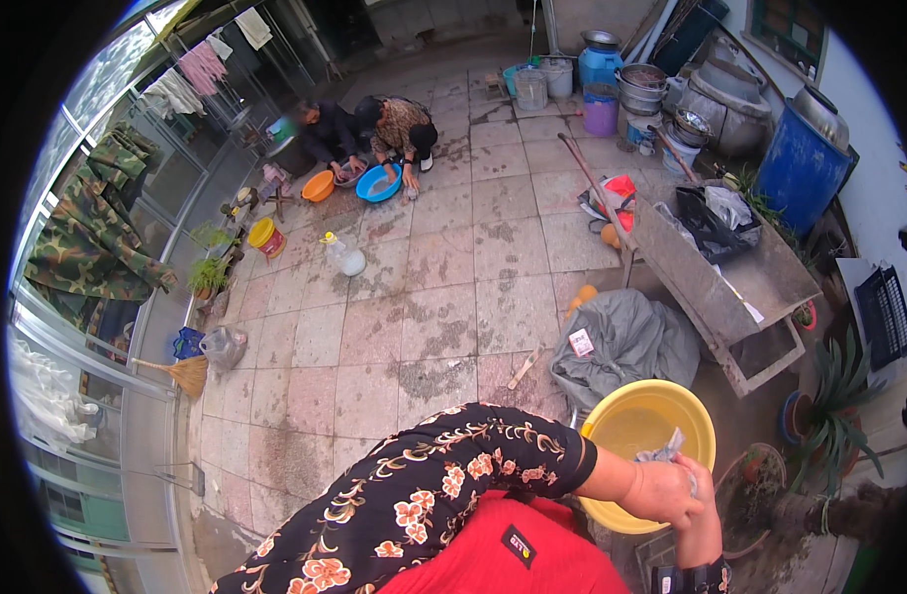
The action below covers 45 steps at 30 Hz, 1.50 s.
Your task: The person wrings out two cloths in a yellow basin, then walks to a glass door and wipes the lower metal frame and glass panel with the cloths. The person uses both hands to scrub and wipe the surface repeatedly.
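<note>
Both of my hands come together over the right part of a yellow plastic basin (616,423) that holds some water. My left hand (665,491) is closed on a wet, light grey cloth (665,449), part of which sticks out above the fingers. Against it, my right hand (700,482) grips the same cloth from the other side; its fingers are partly hidden. Beside the basin lies a large grey cloth or sack (631,334) with a white label.
A metal wheelbarrow (668,260) holding plastic bags stands beyond the grey sack. Potted plants (832,416) are at the right. Farther off, two people crouch at a blue basin (379,183) and an orange basin (318,186). A plastic jug (345,256) stands on the paving.
</note>
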Tool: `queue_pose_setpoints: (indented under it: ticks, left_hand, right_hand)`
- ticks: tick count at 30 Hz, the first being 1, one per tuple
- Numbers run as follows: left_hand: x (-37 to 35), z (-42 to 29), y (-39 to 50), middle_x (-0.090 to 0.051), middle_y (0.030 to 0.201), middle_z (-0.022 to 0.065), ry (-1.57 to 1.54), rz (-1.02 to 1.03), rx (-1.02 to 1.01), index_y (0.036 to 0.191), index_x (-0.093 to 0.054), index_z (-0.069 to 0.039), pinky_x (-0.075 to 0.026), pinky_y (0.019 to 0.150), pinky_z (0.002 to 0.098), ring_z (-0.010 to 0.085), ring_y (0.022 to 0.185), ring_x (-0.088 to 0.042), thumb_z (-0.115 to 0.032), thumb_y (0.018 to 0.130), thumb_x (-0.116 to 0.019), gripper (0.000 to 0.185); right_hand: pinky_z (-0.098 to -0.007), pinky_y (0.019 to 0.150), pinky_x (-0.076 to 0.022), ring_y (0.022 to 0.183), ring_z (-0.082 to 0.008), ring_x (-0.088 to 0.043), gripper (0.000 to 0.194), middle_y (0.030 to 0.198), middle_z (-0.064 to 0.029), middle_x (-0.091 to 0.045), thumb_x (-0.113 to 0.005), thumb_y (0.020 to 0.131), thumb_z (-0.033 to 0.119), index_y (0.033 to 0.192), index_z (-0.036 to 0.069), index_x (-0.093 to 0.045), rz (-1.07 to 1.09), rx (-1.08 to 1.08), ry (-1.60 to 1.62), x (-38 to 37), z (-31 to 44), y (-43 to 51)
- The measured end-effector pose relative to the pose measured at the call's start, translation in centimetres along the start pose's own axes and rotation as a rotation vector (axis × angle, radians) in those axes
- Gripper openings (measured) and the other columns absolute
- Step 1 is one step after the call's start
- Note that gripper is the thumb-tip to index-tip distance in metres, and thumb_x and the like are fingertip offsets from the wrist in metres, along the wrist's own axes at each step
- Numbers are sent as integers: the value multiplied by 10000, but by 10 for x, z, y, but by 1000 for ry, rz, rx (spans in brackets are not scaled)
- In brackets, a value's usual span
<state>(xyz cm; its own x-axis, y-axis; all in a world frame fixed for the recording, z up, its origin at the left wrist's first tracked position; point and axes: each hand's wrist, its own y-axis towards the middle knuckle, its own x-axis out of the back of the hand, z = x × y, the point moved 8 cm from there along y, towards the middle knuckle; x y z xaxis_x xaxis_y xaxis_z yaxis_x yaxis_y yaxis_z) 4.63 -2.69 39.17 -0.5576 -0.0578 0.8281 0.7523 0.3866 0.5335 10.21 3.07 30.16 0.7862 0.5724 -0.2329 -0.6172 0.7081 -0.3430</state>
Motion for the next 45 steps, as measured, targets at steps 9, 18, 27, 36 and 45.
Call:
queue_pose_setpoints:
  ticks: [9,18,27,36,45]
  left_hand:
    - [1,30,-6,-565,933,78,-222,-44,260,887,-574,-149,-523,648,440,283,771,-653,-183,712,-684,210]
    - [-32,102,-41,-632,993,49,-1726,-843,1335,1055,-567,-65,-495,867,298,158,955,-622,-79,880,-598,179]
    - [48,53,16,-656,1097,40,-711,-423,428,939,-655,-91,-492,952,353,294,1060,-634,-23,771,-693,185]
    - [56,13,14,-639,976,-60,-557,-132,164,832,-646,-154,-530,674,392,261,849,-637,-52,686,-685,183]
    - [32,-3,9,-644,1059,-84,-349,45,-38,838,-654,-163,-556,647,371,243,811,-645,-85,685,-656,171]
  right_hand:
    - [-324,664,-509,724,-183,-615,162,848,-33,-641,-546,968,236,949,95,-622,-329,-324,539,-2,-10,8]
    - [-360,1078,-344,1257,-233,-450,578,1347,-106,-444,-536,979,373,1446,80,-360,-455,647,412,-16,49,-2]
    - [-302,757,-496,740,-142,-559,236,755,-19,-558,-535,1008,267,825,117,-535,-395,333,1063,8,50,-5]
    - [-308,713,-476,578,-128,-474,194,588,35,-436,-507,1013,229,866,103,-522,-310,59,942,-7,36,-18]
    - [-297,661,-468,517,-115,-442,196,554,57,-392,-494,1008,211,844,105,-516,-309,20,776,-4,28,-22]
